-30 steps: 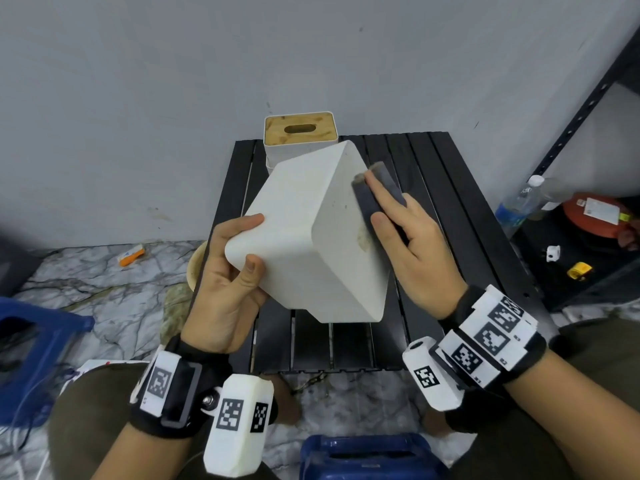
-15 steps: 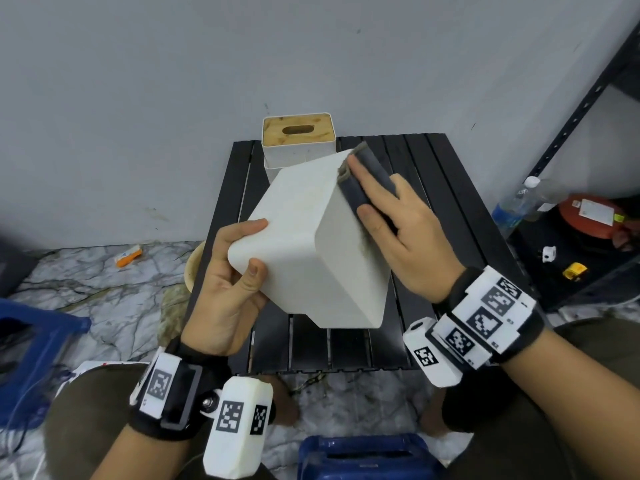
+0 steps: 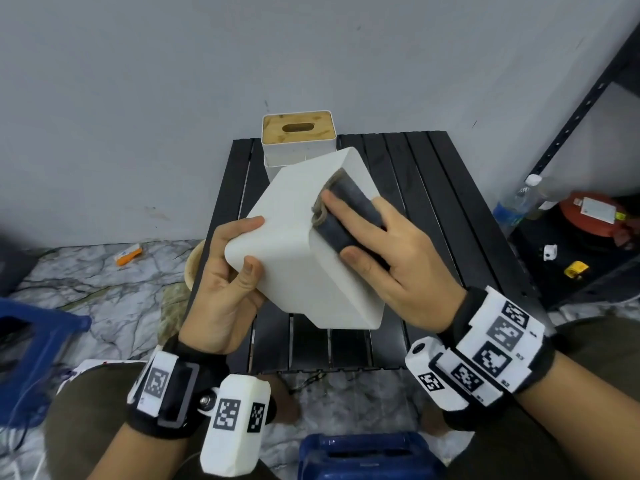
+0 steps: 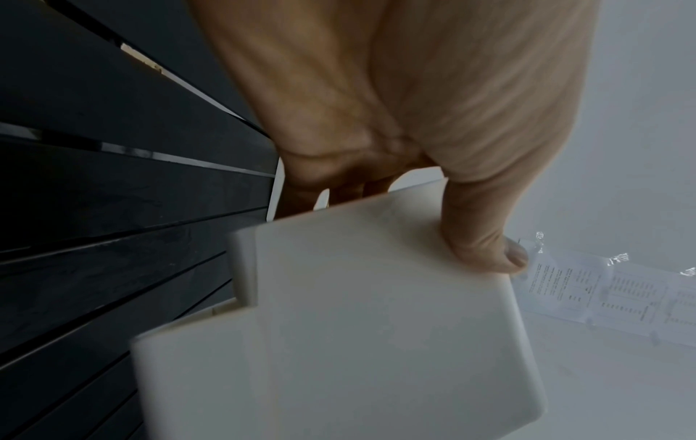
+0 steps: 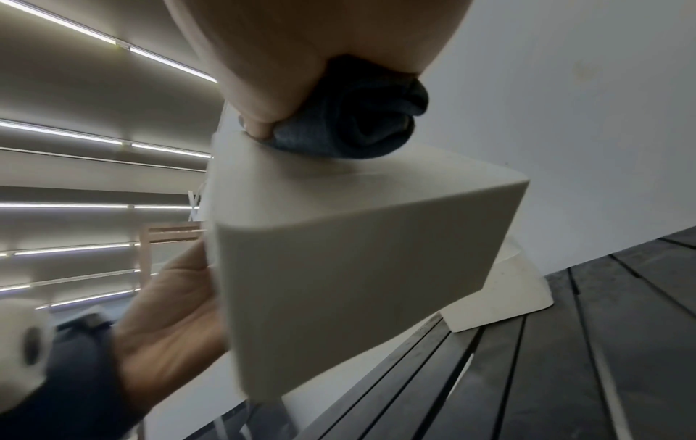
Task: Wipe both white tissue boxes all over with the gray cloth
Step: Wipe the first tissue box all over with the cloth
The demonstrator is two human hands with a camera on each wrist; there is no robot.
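My left hand grips the near left corner of a white tissue box, thumb on top, holding it tilted above the black slatted table. My right hand presses the folded gray cloth with straight fingers onto the box's upper edge. The right wrist view shows the cloth bunched under the palm on the box. The left wrist view shows my thumb on the box. A second white tissue box, with a wooden slotted lid, stands at the table's back edge.
A gray wall rises right behind the table. To the right, a black shelf holds a water bottle and a red object. A blue stool stands left on the marble floor, and a blue item lies between my knees.
My right hand slid the cloth up the box's right face to the far corner, then back nearer and leftward over the upper edge. The left hand kept its grip.
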